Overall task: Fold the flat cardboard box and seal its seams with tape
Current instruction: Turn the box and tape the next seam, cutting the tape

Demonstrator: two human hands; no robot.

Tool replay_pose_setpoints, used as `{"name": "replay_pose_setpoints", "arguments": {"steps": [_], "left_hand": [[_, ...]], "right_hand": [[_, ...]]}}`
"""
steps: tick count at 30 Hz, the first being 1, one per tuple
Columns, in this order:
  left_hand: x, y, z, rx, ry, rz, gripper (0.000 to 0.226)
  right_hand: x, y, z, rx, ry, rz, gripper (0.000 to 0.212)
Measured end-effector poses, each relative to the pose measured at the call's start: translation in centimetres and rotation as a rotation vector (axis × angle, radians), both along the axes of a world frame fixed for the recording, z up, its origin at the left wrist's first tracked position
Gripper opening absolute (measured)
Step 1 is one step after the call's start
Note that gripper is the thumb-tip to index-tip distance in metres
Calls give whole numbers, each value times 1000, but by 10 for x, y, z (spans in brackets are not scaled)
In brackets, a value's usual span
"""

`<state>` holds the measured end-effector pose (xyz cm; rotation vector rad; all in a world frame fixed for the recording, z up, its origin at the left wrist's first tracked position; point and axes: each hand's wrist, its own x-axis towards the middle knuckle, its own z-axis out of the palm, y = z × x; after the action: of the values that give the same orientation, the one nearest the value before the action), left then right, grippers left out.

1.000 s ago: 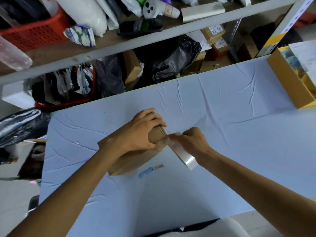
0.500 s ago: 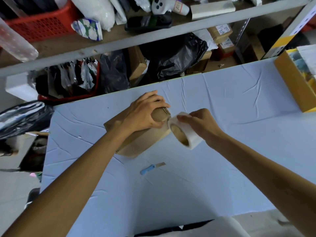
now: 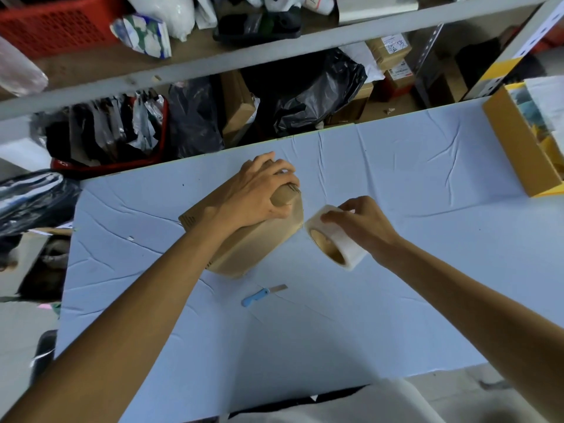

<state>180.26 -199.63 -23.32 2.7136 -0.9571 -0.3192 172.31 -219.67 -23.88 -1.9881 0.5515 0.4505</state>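
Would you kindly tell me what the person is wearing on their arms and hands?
The left hand and right hand are both bare, with no gloves and no rings showing on the fingers. Neither wrist carries a watch or band, and both arms are uncovered as far as the picture shows, no sleeve in view.
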Motion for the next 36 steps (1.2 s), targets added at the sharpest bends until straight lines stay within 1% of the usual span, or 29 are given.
{"name": "replay_pose_setpoints", "arguments": {"steps": [2, 3, 5, 6, 8, 10, 12, 14, 15, 17, 20, 22, 25, 28, 29, 31, 32, 34, 36], "left_hand": [[-2, 0, -1, 9, 9, -9, 44], [-4, 0, -2, 14, 10, -20, 46], [-10, -1, -5, 38, -11, -63, 50], [-12, -2, -6, 47, -25, -83, 50], [-12, -4, -6, 48, -52, -101, 45], [-10, -5, -7, 60, -72, -110, 40], [-9, -6, -10, 43, -78, -105, 37], [-9, -7, -12, 4, -82, -93, 33], [-9, -7, -13, -5, -89, -95, 32], [-7, -7, -14, 1, -114, -110, 32], [-3, -5, -13, 2, -148, -104, 34], [-3, -3, -13, -11, -149, -91, 34], [-7, -3, -13, 7, -160, -100, 32], [-6, -5, -12, 51, -195, -134, 33], [-4, -6, -11, 67, -204, -157, 34], [2, -4, -10, 79, -188, -165, 35], [5, -3, -9, 68, -163, -151, 35], [12, 2, -8, 39, -128, -129, 33], [15, 5, -9, 28, -124, -123, 31]], "right_hand": [[-3, -3, -2, 25, 9, 0, 50], [-3, -4, -3, 30, 30, 5, 52], [-2, -6, -3, 10, 96, 18, 44], [-1, -7, -3, -1, 123, 13, 43], [1, -10, -4, -7, 161, -17, 48], [0, -12, -4, -9, 184, -27, 45], [-4, -14, -5, -6, 167, -34, 49], [-9, -17, -5, -15, 112, -33, 62], [-11, -17, -4, -14, 82, -34, 65], [-14, -17, -1, -9, 34, -21, 58], [-15, -18, 2, 40, 1, 21, 37], [-16, -21, 2, 73, -8, 41, 29], [-21, -23, -8, 86, 65, 67, 25], [-35, -18, -21, 33, 240, 34, 43], [-39, -17, -24, 19, 268, 11, 46], [-44, -16, -29, -5, 224, -4, 47], [-46, -15, -28, 21, 179, -26, 45], [-47, -15, -24, 128, 118, -72, 44], [-50, -17, -22, 243, 55, -46, 43]]}}
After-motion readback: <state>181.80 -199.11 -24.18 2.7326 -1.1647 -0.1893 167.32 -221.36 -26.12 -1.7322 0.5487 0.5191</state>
